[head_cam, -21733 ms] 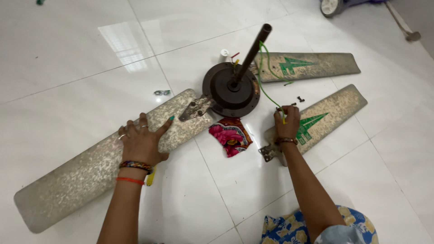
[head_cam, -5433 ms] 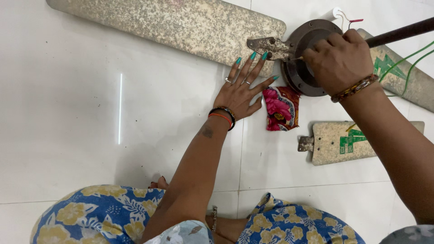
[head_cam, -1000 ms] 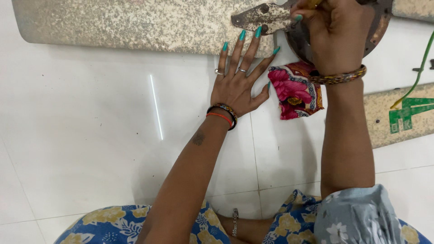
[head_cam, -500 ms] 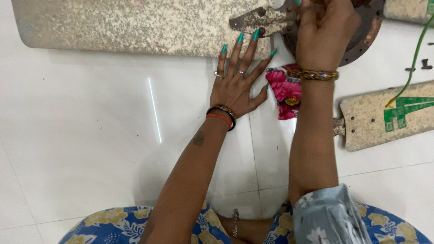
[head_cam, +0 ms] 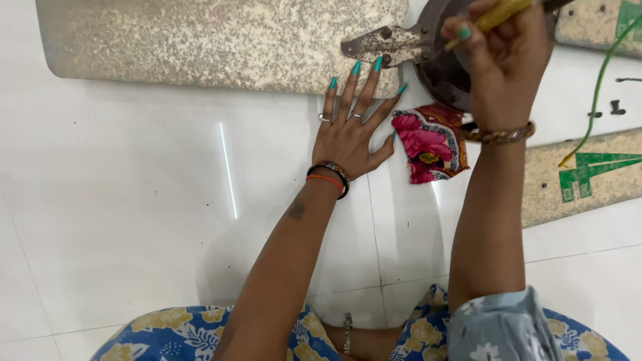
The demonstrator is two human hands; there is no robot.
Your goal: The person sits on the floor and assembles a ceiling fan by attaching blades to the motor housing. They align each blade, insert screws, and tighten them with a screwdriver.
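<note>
Your left hand [head_cam: 348, 137] lies spread flat on the white tiled floor [head_cam: 134, 200], fingertips pressing the edge of the long speckled metal fan blade [head_cam: 221, 43]. Your right hand [head_cam: 501, 63] is closed around a yellow-handled tool [head_cam: 498, 13] over the dark round fan motor hub [head_cam: 441, 67]. The blade looks stiff, broad and fairly light; its rusty bracket [head_cam: 384, 43] at the hub is the firmest hold. No containers show; a pink flowered cloth [head_cam: 431, 144] lies beside your thumb.
</note>
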